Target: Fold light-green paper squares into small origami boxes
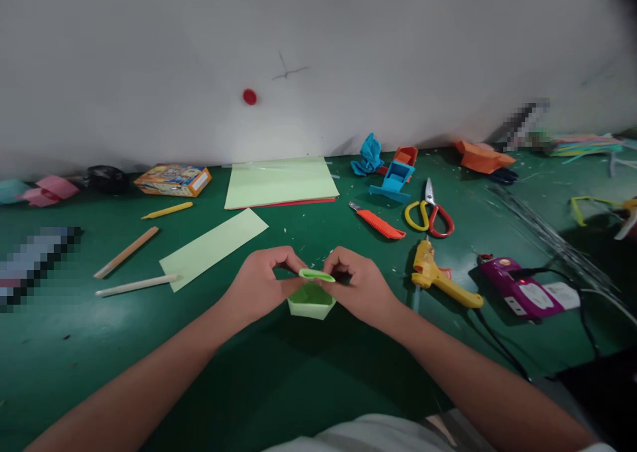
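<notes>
Between my two hands is a folded light-green paper piece (311, 307), with an angular hollow body and a narrow loop at its top. My left hand (266, 281) pinches the left end of that loop with thumb and fingers. On the other side, my right hand (359, 283) grips its right end the same way. Some fingertips are hidden behind the paper. A light-green paper strip (213, 249) lies flat to the left of my left hand. Closest to my right hand on the table is a yellow hot glue gun (440, 283).
Scissors (429, 213) and an orange utility knife (377, 221) lie beyond my right hand. A purple power box (522, 289) with cables stands right. Light-green sheets (281, 181) lie by the wall. Leftward are a white stick (137, 286), a brown stick (127, 251) and a small box (173, 180).
</notes>
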The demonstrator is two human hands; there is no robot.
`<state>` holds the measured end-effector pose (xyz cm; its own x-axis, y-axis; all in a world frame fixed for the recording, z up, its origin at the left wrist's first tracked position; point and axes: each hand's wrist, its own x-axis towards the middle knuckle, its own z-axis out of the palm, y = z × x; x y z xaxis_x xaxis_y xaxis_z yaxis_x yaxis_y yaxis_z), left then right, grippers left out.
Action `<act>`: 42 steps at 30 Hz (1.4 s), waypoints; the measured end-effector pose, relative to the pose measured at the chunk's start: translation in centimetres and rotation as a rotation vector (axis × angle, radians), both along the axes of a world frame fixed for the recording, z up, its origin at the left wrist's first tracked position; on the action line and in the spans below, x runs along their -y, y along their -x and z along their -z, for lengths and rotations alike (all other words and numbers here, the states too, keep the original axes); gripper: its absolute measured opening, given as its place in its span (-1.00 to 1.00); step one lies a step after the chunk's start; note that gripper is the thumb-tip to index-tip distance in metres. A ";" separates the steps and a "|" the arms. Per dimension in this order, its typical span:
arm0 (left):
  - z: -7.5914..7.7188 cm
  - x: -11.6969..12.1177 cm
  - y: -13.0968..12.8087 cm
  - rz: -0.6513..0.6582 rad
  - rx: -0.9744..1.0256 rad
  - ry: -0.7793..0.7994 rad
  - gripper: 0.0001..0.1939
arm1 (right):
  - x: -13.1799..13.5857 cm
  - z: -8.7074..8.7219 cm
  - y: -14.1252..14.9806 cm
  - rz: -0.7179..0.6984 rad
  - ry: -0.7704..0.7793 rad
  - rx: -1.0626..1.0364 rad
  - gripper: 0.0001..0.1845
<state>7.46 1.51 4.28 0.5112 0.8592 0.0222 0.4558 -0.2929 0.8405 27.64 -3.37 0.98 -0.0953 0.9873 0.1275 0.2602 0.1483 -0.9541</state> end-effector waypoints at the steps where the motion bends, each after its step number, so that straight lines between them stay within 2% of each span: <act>1: -0.1 0.1 -0.1 -0.022 0.017 0.004 -0.92 | 0.0 0.0 0.0 0.006 -0.009 0.000 -0.88; 6: -0.3 0.6 -0.4 -0.031 0.045 -0.015 -0.92 | 0.0 0.4 -0.1 0.002 -0.077 0.038 -0.89; 11: -0.5 -0.1 0.1 0.112 0.014 0.034 -0.90 | 0.1 0.9 -0.1 -0.047 -0.104 0.100 -0.89; 16: -0.3 -1.4 0.9 0.264 0.019 0.102 -0.66 | 0.1 1.0 0.0 -0.063 -0.130 0.183 -0.85; 21: 0.1 -1.9 1.2 0.349 0.003 0.146 -0.71 | -0.1 1.0 -0.2 -0.084 -0.150 0.227 -0.70; 28: 0.2 -0.9 0.5 0.273 -0.078 0.090 -0.90 | -0.3 1.2 -0.4 -0.088 -0.158 0.258 -0.61; 34: 0.1 -0.2 -0.1 0.184 -0.130 0.087 -0.92 | -0.4 0.4 -0.8 -0.147 -0.179 0.350 -0.61; 38: 0.3 0.2 -0.4 0.151 -0.143 0.052 -0.93 | -0.3 -0.3 -1.4 -0.240 -0.198 0.318 -0.60; 42: 0.6 0.3 -0.5 0.123 -0.163 -0.010 -0.96 | -0.3 -0.9 -1.6 -0.299 -0.155 0.298 -0.73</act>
